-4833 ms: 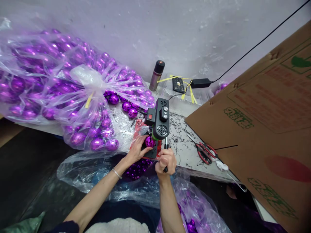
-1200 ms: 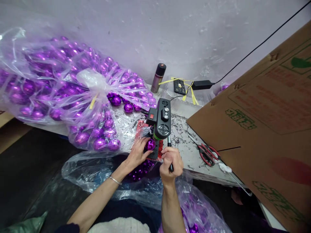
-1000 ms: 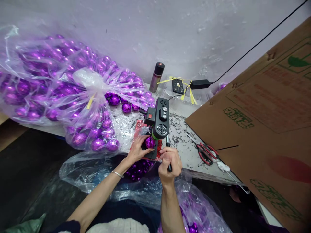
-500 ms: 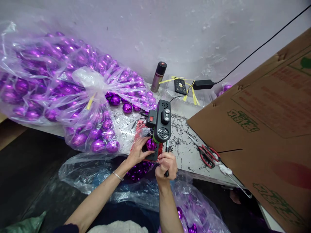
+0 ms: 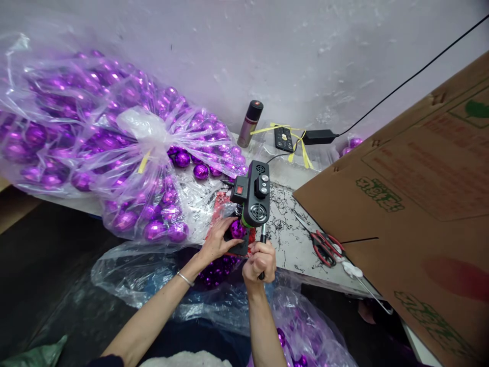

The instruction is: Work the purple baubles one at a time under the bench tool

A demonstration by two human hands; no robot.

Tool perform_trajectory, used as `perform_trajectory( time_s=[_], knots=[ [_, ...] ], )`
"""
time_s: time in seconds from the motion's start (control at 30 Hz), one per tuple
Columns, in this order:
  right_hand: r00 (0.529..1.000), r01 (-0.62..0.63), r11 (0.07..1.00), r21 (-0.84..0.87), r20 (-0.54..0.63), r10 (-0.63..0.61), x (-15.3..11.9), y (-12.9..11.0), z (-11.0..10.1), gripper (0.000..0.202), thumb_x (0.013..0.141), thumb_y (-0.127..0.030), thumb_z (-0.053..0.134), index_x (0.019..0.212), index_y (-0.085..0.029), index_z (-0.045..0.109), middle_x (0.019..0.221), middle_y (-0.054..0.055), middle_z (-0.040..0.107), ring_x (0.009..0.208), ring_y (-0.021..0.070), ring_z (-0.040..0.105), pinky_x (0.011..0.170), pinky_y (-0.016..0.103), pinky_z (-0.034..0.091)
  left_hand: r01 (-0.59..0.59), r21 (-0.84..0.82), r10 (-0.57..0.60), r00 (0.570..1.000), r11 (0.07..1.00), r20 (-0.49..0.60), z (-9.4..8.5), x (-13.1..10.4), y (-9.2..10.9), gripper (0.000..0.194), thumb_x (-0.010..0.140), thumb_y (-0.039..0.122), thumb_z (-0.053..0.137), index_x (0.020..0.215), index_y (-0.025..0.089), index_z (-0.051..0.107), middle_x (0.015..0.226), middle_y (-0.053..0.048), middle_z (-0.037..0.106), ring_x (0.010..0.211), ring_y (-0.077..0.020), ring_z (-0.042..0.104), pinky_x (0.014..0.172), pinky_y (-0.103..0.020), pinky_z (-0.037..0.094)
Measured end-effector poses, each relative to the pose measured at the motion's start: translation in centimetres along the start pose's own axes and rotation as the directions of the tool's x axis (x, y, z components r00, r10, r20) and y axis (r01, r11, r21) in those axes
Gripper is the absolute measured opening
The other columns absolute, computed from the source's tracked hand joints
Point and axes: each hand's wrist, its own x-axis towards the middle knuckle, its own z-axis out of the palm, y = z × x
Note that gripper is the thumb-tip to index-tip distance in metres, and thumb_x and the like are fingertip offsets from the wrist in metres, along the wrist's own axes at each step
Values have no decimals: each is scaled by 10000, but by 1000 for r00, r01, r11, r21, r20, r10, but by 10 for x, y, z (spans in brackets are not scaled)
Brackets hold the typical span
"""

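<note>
A shiny purple ball (image 5: 238, 229) sits under the head of a small black machine (image 5: 257, 193) on the work surface. My left hand (image 5: 218, 241) holds the ball between thumb and fingers from the left. The fingers of my right hand (image 5: 260, 261) are wrapped round the lever handle (image 5: 263, 237) at the machine's right side. Beneath the machine is a black base plate (image 5: 240, 248) over a red sheet (image 5: 220, 202).
Large clear bags of purple balls (image 5: 126, 219) fill the left. A spray can (image 5: 250, 124), black adapter (image 5: 320, 136) and yellow ties lie at the back. Red-handled scissors (image 5: 324, 248) lie beside a big cardboard box (image 5: 412, 204). An open plastic bag (image 5: 126, 275) hangs below the table edge.
The view has shifted slightly. My right hand remains on the lever and my left hand on the ball, with no clear movement of either relative to the machine.
</note>
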Motion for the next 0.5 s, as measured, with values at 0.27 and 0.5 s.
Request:
perform_trajectory(
  time_s=[0.27,0.5],
  knots=[
    [997,68,997,-25,-19,-69,-5,8,5,373,1135,-285,348,789,-241,481,733,-34,574,624,113,595,717,326,561,-14,-15,14,1000,1000,5,1,2,-4,620,926,480,822,1454,223,621,1390,-162,733,1320,-346,700,1153,-554,548],
    [999,7,1000,-31,-53,-8,11,-4,2,421,1131,-250,334,726,-237,449,678,-47,529,581,102,545,679,301,512,-4,-33,5,1000,999,26,0,5,-3,655,901,514,842,1450,230,627,1394,-161,734,1328,-352,697,1156,-568,550]
  ],
)
